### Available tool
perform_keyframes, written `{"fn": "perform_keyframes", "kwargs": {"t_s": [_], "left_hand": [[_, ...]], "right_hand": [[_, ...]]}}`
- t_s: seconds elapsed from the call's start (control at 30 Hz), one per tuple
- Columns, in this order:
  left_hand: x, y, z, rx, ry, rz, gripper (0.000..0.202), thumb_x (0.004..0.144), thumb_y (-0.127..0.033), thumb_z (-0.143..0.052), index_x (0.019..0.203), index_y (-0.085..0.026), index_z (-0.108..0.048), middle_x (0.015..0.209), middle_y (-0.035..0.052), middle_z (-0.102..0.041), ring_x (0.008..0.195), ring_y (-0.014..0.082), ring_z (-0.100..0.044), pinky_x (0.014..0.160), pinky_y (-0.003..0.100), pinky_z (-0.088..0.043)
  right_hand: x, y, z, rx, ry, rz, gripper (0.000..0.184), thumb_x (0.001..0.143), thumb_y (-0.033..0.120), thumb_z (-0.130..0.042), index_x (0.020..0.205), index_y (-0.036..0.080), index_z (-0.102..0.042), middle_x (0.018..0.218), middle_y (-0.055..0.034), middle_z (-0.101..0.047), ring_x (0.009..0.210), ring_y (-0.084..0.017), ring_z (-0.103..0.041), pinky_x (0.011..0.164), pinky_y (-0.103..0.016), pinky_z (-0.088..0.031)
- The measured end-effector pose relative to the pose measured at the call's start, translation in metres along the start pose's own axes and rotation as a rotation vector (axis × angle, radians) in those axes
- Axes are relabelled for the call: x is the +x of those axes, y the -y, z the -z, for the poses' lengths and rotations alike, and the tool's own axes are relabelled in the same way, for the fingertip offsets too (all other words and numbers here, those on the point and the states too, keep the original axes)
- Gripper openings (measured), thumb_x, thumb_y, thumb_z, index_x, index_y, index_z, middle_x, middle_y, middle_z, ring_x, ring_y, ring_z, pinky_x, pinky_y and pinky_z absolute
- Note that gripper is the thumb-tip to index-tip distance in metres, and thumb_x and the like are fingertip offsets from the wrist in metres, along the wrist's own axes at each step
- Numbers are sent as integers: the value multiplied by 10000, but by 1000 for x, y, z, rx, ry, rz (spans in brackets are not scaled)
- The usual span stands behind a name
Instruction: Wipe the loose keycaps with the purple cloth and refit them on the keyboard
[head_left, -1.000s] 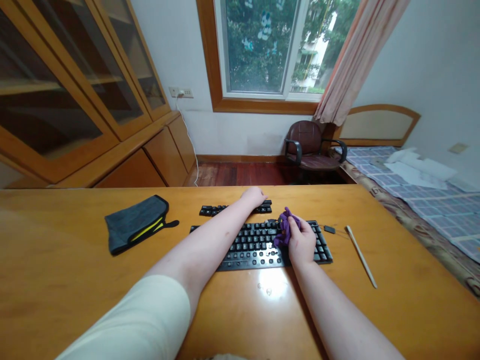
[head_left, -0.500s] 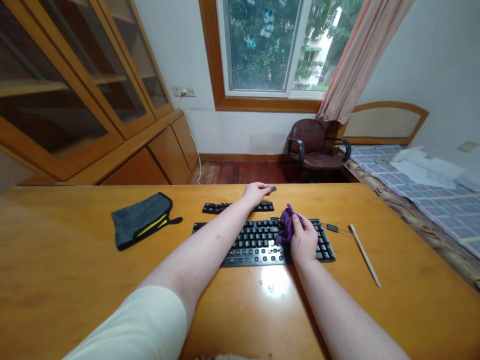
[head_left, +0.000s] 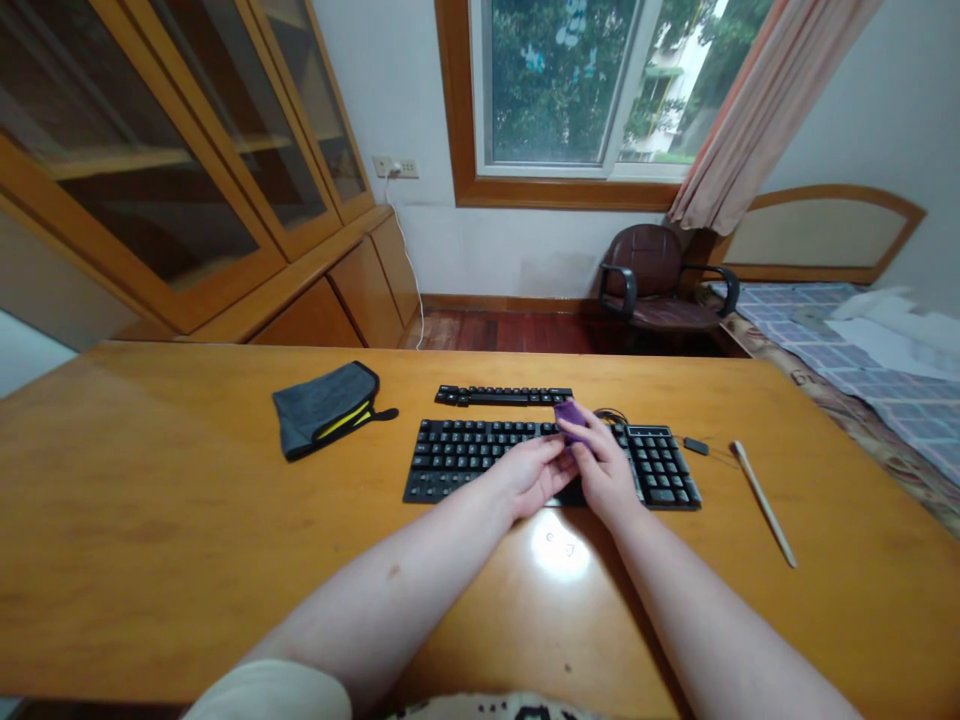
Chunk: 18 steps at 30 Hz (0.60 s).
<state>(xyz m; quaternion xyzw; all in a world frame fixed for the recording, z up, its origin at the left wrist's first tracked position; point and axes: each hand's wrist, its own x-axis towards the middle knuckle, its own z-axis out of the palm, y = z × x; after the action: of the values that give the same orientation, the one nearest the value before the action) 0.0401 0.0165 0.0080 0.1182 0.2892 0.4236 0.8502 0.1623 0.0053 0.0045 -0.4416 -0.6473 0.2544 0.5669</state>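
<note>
Clock directions from the keyboard's centre; all on a glossy orange-brown wooden table (head_left: 150, 500).
- Dark-grey cloth piece, black-edged, yellow inside (head_left: 322, 405): 10 o'clock, well apart.
- Black rectangular keyboard (head_left: 457, 450): beneath both hands.
- Narrow bank of black plastic keys (head_left: 502, 398): 11 o'clock, just beside.
- Left hand (head_left: 534, 477): fingers bent, at the cloth; cannot tell whether they grip anything.
- Crumpled purple cloth (head_left: 569, 414): over the keyboard.
- Right hand (head_left: 606, 468): fingers clasping the purple cloth.
- Small dark rectangular tag (head_left: 696, 446): 3 o'clock.
- Slim whitish stick (head_left: 765, 507): beyond, slanting 11-to-5.
</note>
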Motion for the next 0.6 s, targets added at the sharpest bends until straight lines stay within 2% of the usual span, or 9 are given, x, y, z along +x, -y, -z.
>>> {"fn": "perform_keyframes", "kwargs": {"t_s": [0.03, 0.1, 0.23, 0.3, 0.47, 0.6], "left_hand": [[0, 2, 1, 24, 24, -15, 128, 809, -51, -500, 864, -112, -598, 775, 49, -636, 713, 91, -611, 847, 272, -473], [1, 4, 3, 74, 48, -37, 148, 784, -12, -511, 856, -102, -605, 773, 57, -644, 743, 111, -620, 882, 307, -455], [2, 6, 4, 124, 67, -37, 133, 755, -11, -555, 842, -89, -618, 798, 65, -648, 785, 125, -621, 922, 333, -430], [1, 7, 3, 136, 64, -18, 123, 756, -26, -565, 849, -83, -620, 808, 70, -645, 772, 118, -619, 913, 324, -436], [-3, 12, -2, 198, -9, -5, 52, 757, -83, -596, 804, -82, -615, 732, 40, -611, 659, 77, -588, 877, 314, -461], [-4, 14, -6, 274, -56, -82, 196, 673, -36, -660, 847, -110, -611, 799, 30, -610, 730, 89, -597, 871, 321, -467]], "right_hand": [[-1, 1, -1, -33, 67, 4, 262, 799, 319, -522, 1021, 269, -652, 1191, -55, -569, 1127, -224, -494, 971, -401, -359], [-1, 1, -2, -87, 111, -7, 240, 788, 296, -541, 993, 290, -664, 1140, -44, -599, 1083, -215, -524, 947, -389, -383], [-1, -1, 0, -123, 22, -61, 186, 788, 285, -539, 893, 271, -692, 966, -43, -669, 965, -212, -582, 888, -391, -425], [0, -1, 2, -86, -37, -132, 178, 789, 299, -537, 857, 240, -691, 912, -49, -681, 903, -209, -604, 852, -382, -445], [4, -6, 3, 177, -207, -378, 271, 807, 391, -500, 912, 193, -653, 860, -52, -691, 765, -185, -636, 736, -342, -491], [5, -10, 0, 224, -234, -382, 252, 791, 388, -532, 896, 194, -652, 909, -55, -683, 808, -187, -635, 765, -340, -486]]}}
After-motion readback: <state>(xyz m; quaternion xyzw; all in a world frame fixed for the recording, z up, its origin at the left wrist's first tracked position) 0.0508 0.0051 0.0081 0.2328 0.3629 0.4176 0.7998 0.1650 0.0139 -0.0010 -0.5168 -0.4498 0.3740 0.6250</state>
